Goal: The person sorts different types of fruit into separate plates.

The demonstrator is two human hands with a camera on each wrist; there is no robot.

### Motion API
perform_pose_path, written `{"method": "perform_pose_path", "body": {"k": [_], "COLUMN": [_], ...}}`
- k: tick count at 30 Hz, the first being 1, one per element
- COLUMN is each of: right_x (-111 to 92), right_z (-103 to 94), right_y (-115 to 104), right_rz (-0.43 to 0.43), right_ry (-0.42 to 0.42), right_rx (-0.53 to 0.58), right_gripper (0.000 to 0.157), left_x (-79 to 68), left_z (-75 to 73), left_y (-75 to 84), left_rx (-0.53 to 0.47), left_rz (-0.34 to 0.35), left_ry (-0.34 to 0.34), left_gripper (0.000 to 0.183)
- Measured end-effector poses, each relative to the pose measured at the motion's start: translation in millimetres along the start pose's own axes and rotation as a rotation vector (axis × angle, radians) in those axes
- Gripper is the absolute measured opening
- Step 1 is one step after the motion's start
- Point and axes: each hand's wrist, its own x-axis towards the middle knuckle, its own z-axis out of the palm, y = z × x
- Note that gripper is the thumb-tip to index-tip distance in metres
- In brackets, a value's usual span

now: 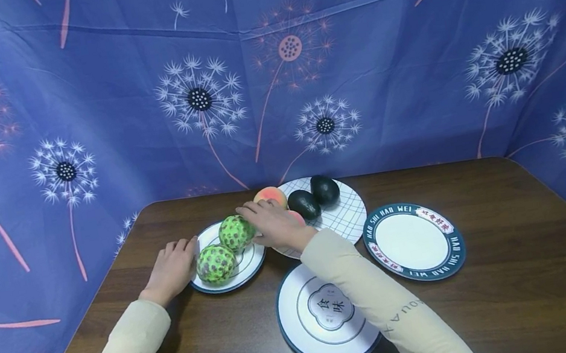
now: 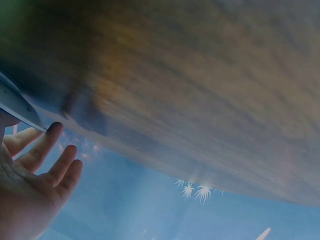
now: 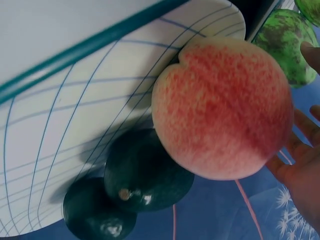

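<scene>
The left hand [image 1: 173,267] is at the near-left rim of the blue-edged plate [image 1: 248,274], and the left wrist view shows its fingers apart, the plate's edge beside them. If this hand presses down on the rim or pushes sideways, the plate could tip or slide on the desk [image 1: 524,250] and set its load rolling.

On that plate sit two spotted green fruits, the front fruit [image 1: 216,264] and the back fruit [image 1: 236,232], touching or nearly so. Both look round, so a nudge to one could well send the other toward the rim.

The right hand [image 1: 276,224] reaches over the back fruit from the right, its fingers spread about that side; I cannot tell whether they grip it or only touch. A loose hold on such a curved skin might slip.

Just under and behind this hand, one peach [image 1: 269,194] and part of another peach [image 1: 297,217] show by the checked plate [image 1: 349,215], with two dark avocados [image 1: 315,197] beyond. A careless wrist could knock the peaches. The forearm crosses above the lettered plate [image 1: 306,334]; a low sleeve might drag it. Farthest right lies the green-rimmed plate [image 1: 414,245].
</scene>
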Motion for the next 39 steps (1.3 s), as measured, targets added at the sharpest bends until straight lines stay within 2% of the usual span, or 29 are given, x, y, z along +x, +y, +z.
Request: {"method": "perform_pose_path", "body": {"k": [8,13,18,28,39], "right_x": [-14.8,-23.5,-31.5,-45.2,-57.1], "right_z": [-8.7,-10.7,-12.3,-16.4,-11.7], "right_y": [12.5,24.2,36.8,61.8,84.3], "right_rz": [-0.013,-0.002,0.025,0.118,0.191], "right_ry": [0.09,0.148,0.202,0.187,0.177], "right_rx": [-0.007,-0.012,0.045,0.071,0.07], "right_gripper": [0.062,0.055,0.053,0.05,0.046], "left_x": [-1.6,-0.6,0.6,4.7,11.8], "left_z": [-3.4,-9.0,-15.2,-28.2,-44.4], "left_y": [-0.9,0.9,3.8,11.6,34.4], "left_rx": [0.006,0.02,0.015,-0.004,-0.026], "left_rz": [-0.017,-0.048,-0.06,-0.048,-0.022], "left_ry": [0.078,0.094,0.113,0.211,0.2], "left_gripper": [0.043,0.04,0.039,0.037,0.041]}}
